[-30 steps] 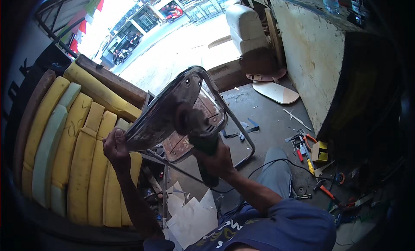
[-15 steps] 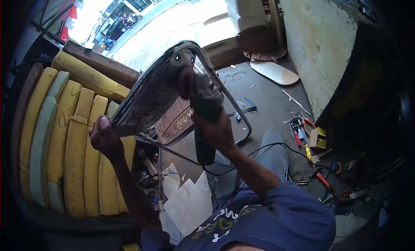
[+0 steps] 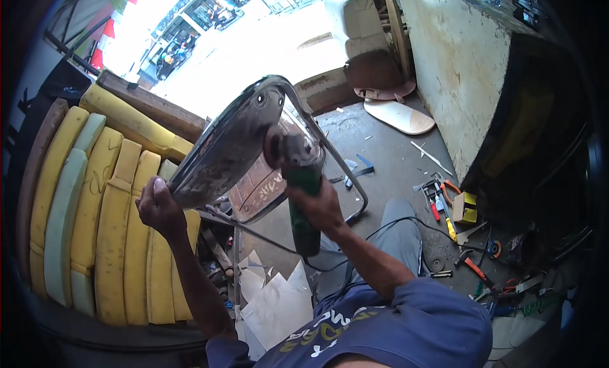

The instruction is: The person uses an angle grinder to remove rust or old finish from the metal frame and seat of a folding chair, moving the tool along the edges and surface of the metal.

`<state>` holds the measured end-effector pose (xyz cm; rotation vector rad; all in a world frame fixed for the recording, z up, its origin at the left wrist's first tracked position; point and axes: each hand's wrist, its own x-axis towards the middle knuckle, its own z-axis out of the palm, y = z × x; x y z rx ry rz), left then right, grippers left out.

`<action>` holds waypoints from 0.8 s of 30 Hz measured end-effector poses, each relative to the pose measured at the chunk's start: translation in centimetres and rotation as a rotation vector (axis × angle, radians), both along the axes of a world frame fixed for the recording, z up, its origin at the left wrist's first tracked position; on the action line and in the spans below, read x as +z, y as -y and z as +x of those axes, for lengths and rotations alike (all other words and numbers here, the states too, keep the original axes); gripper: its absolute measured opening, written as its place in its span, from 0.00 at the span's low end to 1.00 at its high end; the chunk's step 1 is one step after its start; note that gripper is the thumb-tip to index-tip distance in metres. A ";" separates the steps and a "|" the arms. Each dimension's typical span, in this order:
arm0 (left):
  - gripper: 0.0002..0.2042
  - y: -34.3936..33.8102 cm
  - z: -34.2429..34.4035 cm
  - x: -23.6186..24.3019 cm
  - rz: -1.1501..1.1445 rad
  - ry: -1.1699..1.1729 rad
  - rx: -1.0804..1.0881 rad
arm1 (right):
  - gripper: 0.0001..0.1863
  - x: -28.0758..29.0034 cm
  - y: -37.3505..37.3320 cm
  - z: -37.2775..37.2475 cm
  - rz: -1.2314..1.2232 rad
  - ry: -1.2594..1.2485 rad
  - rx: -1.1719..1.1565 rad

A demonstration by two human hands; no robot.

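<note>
My left hand [image 3: 160,206] is closed around the lower left corner of a dark, scuffed metal panel [image 3: 219,152], which tilts up away from me. This panel is joined to a bent tubular metal frame [image 3: 346,171], apparently a chair's. An angle grinder [image 3: 306,235] with a green body is gripped in my right hand [image 3: 320,206]. Its round reddish-brown disc [image 3: 273,146] is at the panel's right side, touching it or very close. Whether the disc spins cannot be told. Below, inside the frame, shows a worn brown board [image 3: 254,193].
Yellow foam cushions [image 3: 111,222] stand in a row at left. A black cord [image 3: 380,225] crosses my leg. Hand tools and a red-handled hammer [image 3: 474,266] litter the floor at right, near a yellow box [image 3: 466,206]. A pale worn cabinet [image 3: 457,70] stands behind them.
The head view has shifted slightly, so the panel, grinder and both hands sit a little lower in the picture. The grinder's head, blurred before, now shows more clearly. Both grips are unchanged.
</note>
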<state>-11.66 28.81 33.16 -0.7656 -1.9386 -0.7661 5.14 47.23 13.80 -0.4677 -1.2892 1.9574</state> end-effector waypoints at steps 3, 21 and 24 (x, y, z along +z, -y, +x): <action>0.15 0.4 0.5 -0.5 -0.032 0.001 0.027 | 0.32 0.4 -0.8 0.1 0.031 0.134 -0.060; 0.17 -0.5 2.0 0.4 -0.105 -0.087 0.015 | 0.37 -0.5 -0.2 0.3 0.332 0.451 -0.274; 0.17 -0.2 1.8 0.2 -0.106 -0.084 0.003 | 0.36 -0.1 -1.5 0.3 0.354 0.440 -0.306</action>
